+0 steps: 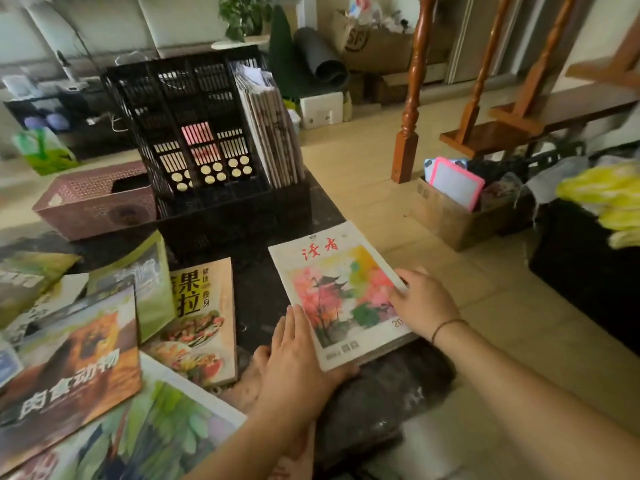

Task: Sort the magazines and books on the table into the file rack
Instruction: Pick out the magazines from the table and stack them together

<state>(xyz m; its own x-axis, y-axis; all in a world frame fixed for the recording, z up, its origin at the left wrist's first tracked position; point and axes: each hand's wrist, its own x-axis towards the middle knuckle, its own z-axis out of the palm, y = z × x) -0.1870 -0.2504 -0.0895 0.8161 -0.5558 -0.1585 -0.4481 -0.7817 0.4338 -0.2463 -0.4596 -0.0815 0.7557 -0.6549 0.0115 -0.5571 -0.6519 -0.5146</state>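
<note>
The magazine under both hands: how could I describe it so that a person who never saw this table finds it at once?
Start from the black file rack at the far side of the dark table. Nearer than the rack, at the table's right edge, lies a small stack, with the left hand and right hand on it. Its top magazine has a white cover, red title characters and a pink tree painting, unlike the food and animal covers at left.

There is a single view, taken from a wide-angle camera worn on the person's head. It faces forward and tilts down over a dark table. Both forearms enter from the bottom edge, and the left hand and right hand lie close below the lens. The black file rack stands farther off at upper centre. Straight lines bow near the frame edges. The floor and room clutter fill the top and right.
</note>
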